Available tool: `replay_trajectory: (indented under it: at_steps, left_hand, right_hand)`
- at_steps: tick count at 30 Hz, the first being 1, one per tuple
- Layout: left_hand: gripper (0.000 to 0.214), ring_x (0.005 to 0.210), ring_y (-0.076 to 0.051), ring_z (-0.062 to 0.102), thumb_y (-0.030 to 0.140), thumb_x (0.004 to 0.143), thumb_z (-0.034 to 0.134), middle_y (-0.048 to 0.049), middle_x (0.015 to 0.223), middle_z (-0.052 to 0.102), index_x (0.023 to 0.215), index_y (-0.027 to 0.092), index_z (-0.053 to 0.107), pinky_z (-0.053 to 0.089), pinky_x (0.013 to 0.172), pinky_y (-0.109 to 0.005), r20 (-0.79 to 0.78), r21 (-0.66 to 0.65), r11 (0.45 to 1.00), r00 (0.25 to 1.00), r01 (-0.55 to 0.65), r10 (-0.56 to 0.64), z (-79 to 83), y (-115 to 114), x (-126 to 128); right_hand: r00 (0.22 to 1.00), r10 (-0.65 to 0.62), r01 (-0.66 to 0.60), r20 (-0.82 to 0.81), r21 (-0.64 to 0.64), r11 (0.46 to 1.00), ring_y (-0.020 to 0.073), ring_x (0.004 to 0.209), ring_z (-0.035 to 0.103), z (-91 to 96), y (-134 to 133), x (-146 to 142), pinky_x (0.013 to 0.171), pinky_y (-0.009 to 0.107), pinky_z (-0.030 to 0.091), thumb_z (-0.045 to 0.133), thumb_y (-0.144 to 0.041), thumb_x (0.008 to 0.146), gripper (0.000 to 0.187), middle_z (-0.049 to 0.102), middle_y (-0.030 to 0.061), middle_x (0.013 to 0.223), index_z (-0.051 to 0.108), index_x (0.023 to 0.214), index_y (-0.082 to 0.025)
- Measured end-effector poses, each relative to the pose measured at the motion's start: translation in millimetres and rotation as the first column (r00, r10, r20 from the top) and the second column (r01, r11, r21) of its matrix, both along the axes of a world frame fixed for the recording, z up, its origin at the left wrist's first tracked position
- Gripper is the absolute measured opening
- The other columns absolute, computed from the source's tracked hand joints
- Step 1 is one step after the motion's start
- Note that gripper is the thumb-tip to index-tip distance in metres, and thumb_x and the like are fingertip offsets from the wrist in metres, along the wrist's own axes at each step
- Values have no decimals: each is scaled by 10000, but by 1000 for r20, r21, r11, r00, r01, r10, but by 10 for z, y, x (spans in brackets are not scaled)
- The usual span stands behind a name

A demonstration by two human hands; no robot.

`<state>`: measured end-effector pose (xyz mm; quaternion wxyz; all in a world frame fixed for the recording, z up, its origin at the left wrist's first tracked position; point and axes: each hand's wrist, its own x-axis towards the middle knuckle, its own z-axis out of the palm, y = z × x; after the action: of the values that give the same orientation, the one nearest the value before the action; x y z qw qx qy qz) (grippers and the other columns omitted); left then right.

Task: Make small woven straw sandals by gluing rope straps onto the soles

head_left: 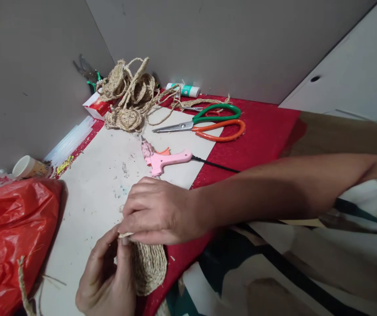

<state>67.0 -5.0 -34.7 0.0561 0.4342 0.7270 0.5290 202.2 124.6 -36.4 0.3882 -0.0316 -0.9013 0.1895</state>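
My left hand (107,272) is at the bottom of the view, thumb and fingers pinched on the end of a pale straw strand (126,235). From above, my right hand (160,210) closes on the same strand, its fingertips meeting those of the left. Partly under both hands is a coiled straw-rope piece (150,267) with a rounded edge; my hands hide its upper part, and whether the strand joins it I cannot tell. Just beyond my right hand a pink hot glue gun (163,160) lies on the pale board (92,184).
Scissors (191,127) with green and orange handles lie beyond the glue gun. Bundles of straw rope (125,101), a white-green tube (184,90), pliers (87,72) and a red-white box (98,105) line the partition. A paper cup (28,166) and red plastic bag (13,232) are left.
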Motion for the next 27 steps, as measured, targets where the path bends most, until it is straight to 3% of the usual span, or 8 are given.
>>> replay_trajectory:
  at_steps: [5, 10, 14, 18, 27]
  left_hand:
    - [397, 738, -108, 664, 311, 643, 814, 17, 857, 738, 1016, 245, 698, 521, 718, -168, 257, -178, 984, 966, 21, 26, 83, 18, 9]
    - [384, 715, -149, 669, 391, 595, 833, -39, 832, 736, 909, 202, 716, 529, 634, -193, 628, -327, 932, 773, 155, 92, 117, 30, -79]
    - [376, 680, -168, 659, 361, 570, 849, -37, 775, 707, 873, 189, 709, 535, 627, -242, 754, -339, 915, 645, 221, 124, 83, 19, -146]
    - [330, 644, -142, 624, 302, 623, 825, -18, 735, 667, 910, 203, 696, 505, 602, -236, 860, -287, 902, 502, 324, 94, 16, 15, -215]
    - [245, 645, -121, 578, 272, 653, 805, -2, 712, 611, 830, 190, 657, 462, 590, -219, 919, -244, 876, 388, 415, 72, 34, 30, -260]
  right_hand:
    - [997, -61, 58, 54, 50, 997, 156, 836, 541, -64, 12, -12, 795, 323, 363, 511, -304, 925, 226, 665, 27, 874, 693, 983, -183]
    - [996, -80, 82, 44, -43, 996, 126, 766, 552, -70, 26, -16, 772, 297, 373, 576, -289, 888, 164, 675, -3, 805, 705, 923, -193]
    - [998, -39, 48, 54, -170, 984, 99, 730, 563, -50, 33, -8, 775, 273, 396, 579, -276, 886, 152, 676, -20, 754, 703, 846, -198]
    - [999, 43, -39, 18, -206, 978, 92, 729, 564, -27, 30, 8, 776, 264, 411, 592, -218, 877, 122, 667, 1, 750, 696, 862, -155]
    - [994, 65, -47, 86, -192, 980, 92, 751, 545, -41, 36, 11, 784, 265, 404, 574, -262, 896, 147, 655, 3, 763, 670, 882, -153]
